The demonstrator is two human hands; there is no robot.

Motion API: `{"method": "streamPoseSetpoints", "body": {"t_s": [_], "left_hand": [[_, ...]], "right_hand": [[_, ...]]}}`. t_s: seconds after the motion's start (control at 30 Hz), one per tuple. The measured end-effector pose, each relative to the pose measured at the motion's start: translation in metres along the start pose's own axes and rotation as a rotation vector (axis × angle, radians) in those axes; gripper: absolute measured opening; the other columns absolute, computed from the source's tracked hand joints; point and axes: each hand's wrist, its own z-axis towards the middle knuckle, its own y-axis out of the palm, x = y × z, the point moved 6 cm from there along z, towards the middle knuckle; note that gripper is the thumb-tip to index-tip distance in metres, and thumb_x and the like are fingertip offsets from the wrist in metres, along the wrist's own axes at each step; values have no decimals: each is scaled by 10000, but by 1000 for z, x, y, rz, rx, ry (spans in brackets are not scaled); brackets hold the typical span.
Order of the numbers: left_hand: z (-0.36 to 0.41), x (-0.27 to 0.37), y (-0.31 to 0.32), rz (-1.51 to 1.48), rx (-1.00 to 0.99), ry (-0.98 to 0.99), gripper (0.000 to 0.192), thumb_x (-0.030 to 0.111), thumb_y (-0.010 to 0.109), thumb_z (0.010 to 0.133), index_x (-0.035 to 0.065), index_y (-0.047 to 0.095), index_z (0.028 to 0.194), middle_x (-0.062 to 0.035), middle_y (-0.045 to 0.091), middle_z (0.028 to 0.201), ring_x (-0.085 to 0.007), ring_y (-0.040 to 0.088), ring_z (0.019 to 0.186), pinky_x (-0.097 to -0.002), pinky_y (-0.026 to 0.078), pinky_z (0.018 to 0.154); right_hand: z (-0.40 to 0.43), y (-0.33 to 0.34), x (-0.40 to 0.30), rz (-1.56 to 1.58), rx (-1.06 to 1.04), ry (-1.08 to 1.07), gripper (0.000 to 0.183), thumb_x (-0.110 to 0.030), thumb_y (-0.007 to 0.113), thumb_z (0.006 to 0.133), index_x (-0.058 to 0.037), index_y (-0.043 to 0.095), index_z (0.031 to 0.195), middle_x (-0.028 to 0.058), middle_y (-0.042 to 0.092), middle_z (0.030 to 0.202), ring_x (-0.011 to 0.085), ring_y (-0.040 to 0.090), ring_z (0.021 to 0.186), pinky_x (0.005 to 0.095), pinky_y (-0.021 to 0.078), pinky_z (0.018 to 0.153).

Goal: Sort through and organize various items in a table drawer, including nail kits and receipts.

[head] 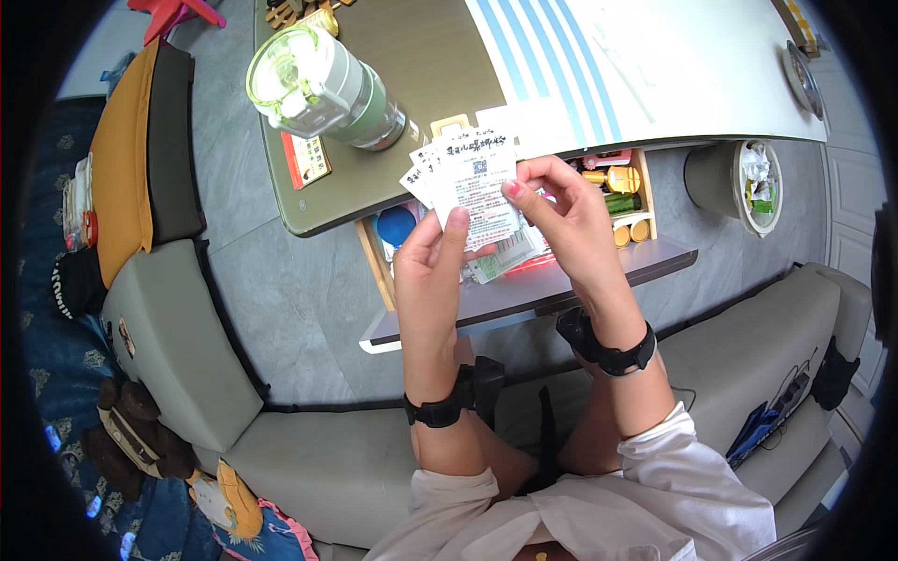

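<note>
A fanned stack of white printed paper cards [477, 189] is held between both hands, above an open drawer [382, 263] in the table. My left hand [438, 252] grips the lower left of the stack, thumb on top. My right hand [561, 210] pinches its right edge between thumb and fingers. The cards bear writing and a printed code. Beneath them the drawer holds more papers [508, 256], a round blue item [396, 226] and yellow and green items at its right end. The hands and cards hide part of the drawer.
A clear bottle with a green band [375, 105] stands on the table [316, 210], beside a red and yellow booklet [306, 160]. A lined waste bin [712, 179] stands to the right. A grey sofa [330, 463] curves around, with plush toys at the lower left.
</note>
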Motion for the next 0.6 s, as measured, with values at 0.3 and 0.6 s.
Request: {"method": "streamPoseSetpoints", "body": {"t_s": [0.3, 0.6], "left_hand": [[-2, -2, 3, -53, -64, -56, 353, 240, 464, 1016, -47, 573, 1189, -116, 655, 1105, -161, 651, 965, -307, 578, 806], [-3, -3, 4, -92, -112, -72, 362, 252, 467, 1016, -43, 584, 1191, -114, 658, 1107, -162, 641, 984, -319, 566, 813]], "right_hand": [[-1, 0, 3, 101, -23, 83, 164, -165, 617, 942, -26, 583, 1023, -18, 606, 885, 11, 508, 809, 179, 402, 674], [-1, 0, 6, 323, -110, 192, 178, -187, 592, 958, -44, 589, 1064, -29, 625, 955, 15, 535, 828, 177, 411, 696]]}}
